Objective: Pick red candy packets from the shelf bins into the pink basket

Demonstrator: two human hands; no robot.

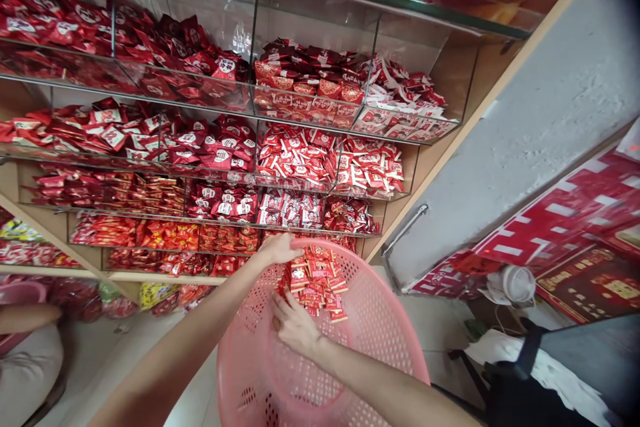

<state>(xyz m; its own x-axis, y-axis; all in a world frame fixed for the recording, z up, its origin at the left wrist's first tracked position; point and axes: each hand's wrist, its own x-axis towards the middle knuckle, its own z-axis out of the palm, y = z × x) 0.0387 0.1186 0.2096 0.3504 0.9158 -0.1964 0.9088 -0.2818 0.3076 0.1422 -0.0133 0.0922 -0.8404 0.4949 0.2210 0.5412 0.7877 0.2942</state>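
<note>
A pink plastic basket [380, 347] with a perforated wall stands tilted below the shelves. Inside it, toward the far side, lies a pile of small red candy packets [320, 283]. My left hand [279, 249] is at the basket's far left rim, its fingers closed over the edge beside the pile. Down in the basket, my right hand [297, 327] touches the pile's left side with bent fingers spread apart. Its fingertips are partly hidden against the packets.
Shelves with clear dividers [255, 33] hold heaps of red packets [300, 153]. A grey wall [540, 100] rises at right, above a red box [595, 280] and a black chair [520, 373]. Another person's arm [30, 318] shows at far left, near a pink tub [25, 292].
</note>
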